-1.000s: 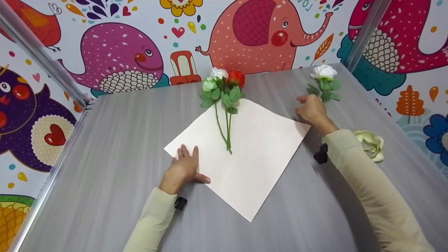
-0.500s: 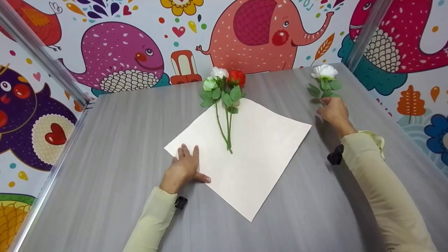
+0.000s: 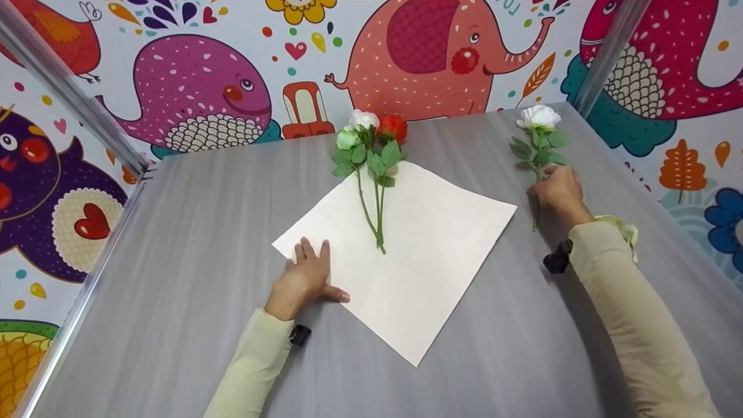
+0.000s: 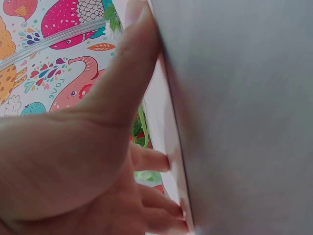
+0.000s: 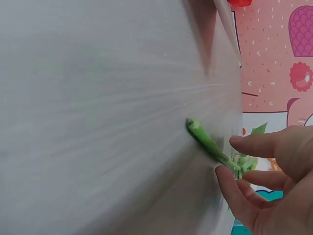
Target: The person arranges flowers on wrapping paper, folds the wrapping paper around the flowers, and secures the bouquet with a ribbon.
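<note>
The white rose lies at the table's far right, well apart from the paper, its stem running back under the right hand, whose thumb and fingers pinch the green stem against the tabletop. The left hand rests flat, fingers straight and spread, on the paper's left corner. Three flowers lie together across the paper's far corner, stems pointing to its middle, and a ribbon peeks out beside the right sleeve.
</note>
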### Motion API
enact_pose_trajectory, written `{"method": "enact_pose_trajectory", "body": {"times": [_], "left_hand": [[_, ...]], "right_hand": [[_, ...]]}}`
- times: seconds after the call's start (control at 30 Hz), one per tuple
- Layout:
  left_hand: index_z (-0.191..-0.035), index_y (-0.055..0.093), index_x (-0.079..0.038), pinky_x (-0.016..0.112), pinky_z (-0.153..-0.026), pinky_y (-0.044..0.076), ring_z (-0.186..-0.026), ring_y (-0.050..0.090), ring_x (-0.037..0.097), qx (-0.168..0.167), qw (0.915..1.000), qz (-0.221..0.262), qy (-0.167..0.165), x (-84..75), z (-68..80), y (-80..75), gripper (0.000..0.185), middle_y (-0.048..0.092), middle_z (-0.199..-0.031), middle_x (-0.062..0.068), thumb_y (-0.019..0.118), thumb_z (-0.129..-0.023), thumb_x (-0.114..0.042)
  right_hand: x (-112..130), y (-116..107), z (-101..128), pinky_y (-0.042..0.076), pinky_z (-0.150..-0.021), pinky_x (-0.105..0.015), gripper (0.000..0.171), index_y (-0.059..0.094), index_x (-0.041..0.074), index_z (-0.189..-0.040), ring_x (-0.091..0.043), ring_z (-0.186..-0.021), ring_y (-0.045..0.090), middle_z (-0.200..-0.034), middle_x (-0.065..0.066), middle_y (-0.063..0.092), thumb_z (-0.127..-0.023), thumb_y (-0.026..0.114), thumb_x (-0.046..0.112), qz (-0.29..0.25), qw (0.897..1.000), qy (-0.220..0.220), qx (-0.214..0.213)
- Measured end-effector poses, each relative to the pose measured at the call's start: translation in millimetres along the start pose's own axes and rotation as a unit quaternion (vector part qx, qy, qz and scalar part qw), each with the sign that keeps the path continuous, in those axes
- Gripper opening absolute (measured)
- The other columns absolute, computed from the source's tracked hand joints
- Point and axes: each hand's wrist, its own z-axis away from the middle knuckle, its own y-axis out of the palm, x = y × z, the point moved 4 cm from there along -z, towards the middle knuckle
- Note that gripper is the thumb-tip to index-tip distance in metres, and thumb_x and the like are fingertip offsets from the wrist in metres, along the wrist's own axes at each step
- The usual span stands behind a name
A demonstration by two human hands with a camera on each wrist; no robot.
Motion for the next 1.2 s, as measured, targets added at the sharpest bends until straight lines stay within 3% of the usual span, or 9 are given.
{"method": "enact_pose_trajectory", "body": {"times": [0.07, 0.17, 0.27, 0.33, 0.43, 0.67, 0.87, 1.07, 1.2], "left_hand": [[-0.156, 0.016, 0.008, 0.068, -0.116, 0.025, -0.148, 0.01, 0.06, -0.002, 1.0, 0.001, 0.001, 0.1, -0.3, -0.1, 0.123, 0.005, -0.155, 0.048, 0.089, -0.072, -0.044], [-0.156, 0.015, 0.007, 0.067, -0.116, 0.024, -0.149, 0.009, 0.059, 0.001, 1.0, 0.003, -0.001, -0.2, -0.3, -0.5, 0.123, 0.004, -0.156, 0.048, 0.088, -0.072, -0.044], [-0.157, 0.013, 0.007, 0.067, -0.117, 0.023, -0.149, 0.007, 0.058, 0.008, 0.9999, 0.005, -0.004, 0.3, -0.8, 0.0, 0.123, 0.002, -0.156, 0.047, 0.087, -0.074, -0.044], [-0.157, 0.013, 0.007, 0.067, -0.117, 0.022, -0.149, 0.007, 0.058, 0.011, 0.9999, 0.003, -0.006, 0.5, -0.9, -0.3, 0.122, 0.002, -0.156, 0.047, 0.087, -0.074, -0.044], [-0.157, 0.013, 0.007, 0.067, -0.117, 0.022, -0.149, 0.007, 0.059, 0.01, 0.9999, 0.002, -0.007, 0.8, -1.1, -0.9, 0.122, 0.002, -0.156, 0.047, 0.087, -0.074, -0.045], [-0.156, 0.014, 0.007, 0.067, -0.117, 0.023, -0.149, 0.008, 0.059, 0.008, 1.0, -0.003, -0.003, 0.0, -0.5, -0.3, 0.123, 0.003, -0.156, 0.047, 0.087, -0.074, -0.046], [-0.156, 0.015, 0.008, 0.068, -0.116, 0.023, -0.148, 0.009, 0.06, 0.004, 1.0, -0.005, -0.001, 0.1, 0.2, -0.9, 0.123, 0.004, -0.155, 0.048, 0.088, -0.073, -0.045], [-0.156, 0.015, 0.008, 0.068, -0.117, 0.023, -0.148, 0.008, 0.06, 0.004, 1.0, -0.001, -0.002, 0.7, -0.2, -0.2, 0.122, 0.004, -0.155, 0.049, 0.088, -0.073, -0.044], [-0.156, 0.015, 0.008, 0.067, -0.117, 0.022, -0.149, 0.008, 0.059, 0.003, 1.0, 0.002, -0.002, 0.5, -0.4, 0.0, 0.122, 0.004, -0.155, 0.048, 0.088, -0.073, -0.044]], "right_hand": [[-1.7, 1.7, -0.9, 0.045, -0.108, -0.048, 0.073, 0.03, -0.01, -0.151, -0.039, -0.124, 0.044, -0.151, -0.033, 0.036, -0.094, 0.067, 0.016, -0.011, 1.0, 0.012, 0.008], [-3.8, 2.9, -2.8, 0.058, -0.083, -0.033, 0.073, 0.028, -0.011, -0.152, -0.031, -0.106, 0.057, -0.149, -0.034, 0.038, -0.094, 0.066, 0.013, -0.029, 0.999, 0.026, 0.013], [-5.0, 2.3, -4.9, 0.057, -0.06, -0.022, 0.071, 0.031, -0.013, -0.149, -0.018, -0.079, 0.064, -0.146, -0.035, 0.041, -0.093, 0.067, 0.01, -0.037, 0.999, 0.033, 0.005], [-5.3, 1.5, -6.2, 0.055, -0.055, -0.021, 0.069, 0.033, -0.015, -0.147, -0.011, -0.065, 0.062, -0.143, -0.035, 0.044, -0.092, 0.067, 0.009, -0.038, 0.999, 0.036, -0.001], [-5.4, 0.8, -8.3, 0.056, -0.055, -0.022, 0.064, 0.037, -0.016, -0.144, -0.007, -0.056, 0.06, -0.135, -0.034, 0.048, -0.092, 0.067, 0.007, -0.044, 0.998, 0.041, -0.006], [-8.8, 0.0, -9.8, 0.059, -0.06, -0.026, 0.057, 0.044, -0.014, -0.142, -0.01, -0.06, 0.063, -0.12, -0.025, 0.053, -0.093, 0.066, 0.005, -0.075, 0.996, 0.049, 0.017], [-10.4, -1.6, -9.1, 0.06, -0.061, -0.029, 0.057, 0.046, -0.012, -0.141, -0.008, -0.059, 0.065, -0.085, -0.007, 0.062, -0.09, 0.068, 0.001, -0.127, 0.99, 0.059, 0.031], [-8.9, -0.3, -6.3, 0.061, -0.067, -0.029, 0.06, 0.042, -0.005, -0.147, -0.009, -0.066, 0.066, -0.089, -0.004, 0.061, -0.092, 0.066, 0.002, -0.171, 0.98, 0.084, 0.054], [-6.3, 0.6, -4.7, 0.06, -0.067, -0.028, 0.058, 0.044, -0.003, -0.146, -0.009, -0.069, 0.065, -0.088, -0.001, 0.064, -0.093, 0.066, 0.005, -0.166, 0.982, 0.076, 0.049]]}}
